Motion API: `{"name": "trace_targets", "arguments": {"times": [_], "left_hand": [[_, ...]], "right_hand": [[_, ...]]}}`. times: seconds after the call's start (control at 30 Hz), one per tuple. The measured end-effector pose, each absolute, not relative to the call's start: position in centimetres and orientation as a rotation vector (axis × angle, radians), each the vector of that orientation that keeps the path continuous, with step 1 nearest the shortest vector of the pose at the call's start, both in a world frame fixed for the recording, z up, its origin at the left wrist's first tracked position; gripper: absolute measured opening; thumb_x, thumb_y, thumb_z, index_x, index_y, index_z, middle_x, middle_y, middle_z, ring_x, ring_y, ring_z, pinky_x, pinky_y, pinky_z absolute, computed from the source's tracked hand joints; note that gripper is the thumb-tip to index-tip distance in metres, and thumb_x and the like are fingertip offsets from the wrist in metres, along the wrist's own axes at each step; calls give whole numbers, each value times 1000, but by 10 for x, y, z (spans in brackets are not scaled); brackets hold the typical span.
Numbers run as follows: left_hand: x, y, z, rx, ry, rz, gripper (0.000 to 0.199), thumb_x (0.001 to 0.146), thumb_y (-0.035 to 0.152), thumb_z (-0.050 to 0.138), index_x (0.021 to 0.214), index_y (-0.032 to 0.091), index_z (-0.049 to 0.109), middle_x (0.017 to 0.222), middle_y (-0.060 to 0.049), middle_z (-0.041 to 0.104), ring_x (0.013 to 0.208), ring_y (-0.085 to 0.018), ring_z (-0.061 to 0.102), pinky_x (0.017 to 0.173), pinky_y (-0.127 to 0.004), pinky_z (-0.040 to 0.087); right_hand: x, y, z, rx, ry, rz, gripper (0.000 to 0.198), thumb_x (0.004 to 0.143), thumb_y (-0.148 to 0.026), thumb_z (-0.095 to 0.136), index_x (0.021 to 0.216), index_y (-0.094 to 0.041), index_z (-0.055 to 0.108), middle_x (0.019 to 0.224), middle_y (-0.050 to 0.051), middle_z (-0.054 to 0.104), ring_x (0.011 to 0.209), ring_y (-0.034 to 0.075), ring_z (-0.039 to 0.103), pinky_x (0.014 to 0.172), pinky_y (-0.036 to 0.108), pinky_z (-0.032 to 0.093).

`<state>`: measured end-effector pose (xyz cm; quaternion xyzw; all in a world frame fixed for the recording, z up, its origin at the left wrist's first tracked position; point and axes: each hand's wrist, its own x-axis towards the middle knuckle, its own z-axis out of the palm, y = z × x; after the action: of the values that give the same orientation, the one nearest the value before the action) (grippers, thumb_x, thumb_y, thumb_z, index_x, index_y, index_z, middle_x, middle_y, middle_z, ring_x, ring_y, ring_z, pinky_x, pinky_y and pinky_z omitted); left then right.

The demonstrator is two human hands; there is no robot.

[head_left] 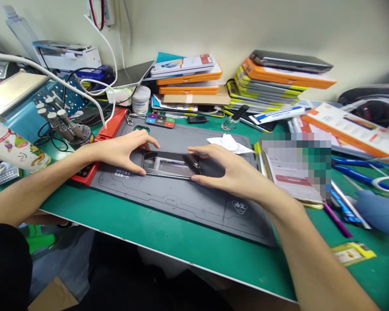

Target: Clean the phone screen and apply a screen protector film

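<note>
A smartphone with a dark, glossy screen lies sideways over the grey work mat, and the screen mirrors bright shapes. Around its left end is my left hand, with the thumb at the near corner and the fingers arched over the far side. My right hand grips the right end, thumb on the near edge and fingertips at the far edge. Whether the phone rests on the mat or is slightly raised, I cannot tell. White crumpled tissue lies behind my right hand.
A red device borders the mat's left side, beside a screwdriver stand and a patterned bottle. Stacked orange boxes stand along the wall. Blue-handled pliers and a purple pen-like tool lie at right.
</note>
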<state>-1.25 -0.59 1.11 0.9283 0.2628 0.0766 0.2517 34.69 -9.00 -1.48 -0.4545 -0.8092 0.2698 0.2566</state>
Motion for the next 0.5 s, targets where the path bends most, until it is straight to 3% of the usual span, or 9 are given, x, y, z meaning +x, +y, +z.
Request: {"name": "trace_targets", "arguments": {"times": [0.5], "left_hand": [[-14, -5, 9, 2442, 698, 224, 85, 79, 60, 93, 151, 30, 59, 141, -12, 65, 121, -30, 71, 105, -42, 60]], "right_hand": [[348, -90, -18, -1251, -2233, 690, 68, 91, -68, 80, 149, -34, 72, 145, 11, 76, 134, 43, 72, 121, 69, 54]]}}
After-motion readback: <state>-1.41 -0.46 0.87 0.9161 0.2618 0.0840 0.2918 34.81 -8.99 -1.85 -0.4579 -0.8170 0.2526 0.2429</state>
